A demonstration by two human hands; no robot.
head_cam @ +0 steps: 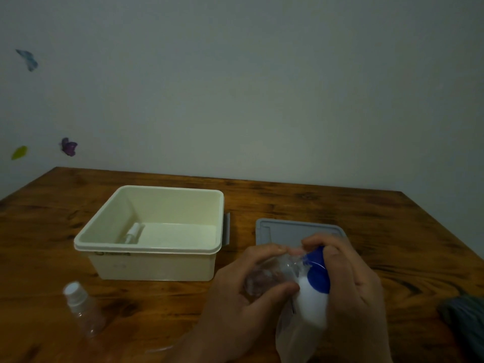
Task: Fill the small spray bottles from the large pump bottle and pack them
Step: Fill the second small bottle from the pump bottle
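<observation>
Two hands on the fill step. My left hand [251, 281] is wrapped round a clear small bottle [269, 277], tipped on its side with its mouth toward the pump bottle [311, 302], so the liquid can go straight in. My right hand [348, 279] curls over the blue pump head [318, 271], thumb and fingers on it, I judge ready to press; whether the nozzle sits in the mouth I can't tell, fingers hide it. Pump bottle stands on the table [340, 205] near the front edge, close to me, for leverage.

One capped spray bottle [81, 307] stands at front left, within easy reach; looks empty, not sure. Another one [132, 233] lies inside the cream box [149, 247], so packing seems started. Grey lid [293, 231] lies flat right of the box, off so the box is open for drops.

Writing: dark label strip on the box front rim, unreadable. Pump bottle label not legible. Dim frame.
</observation>
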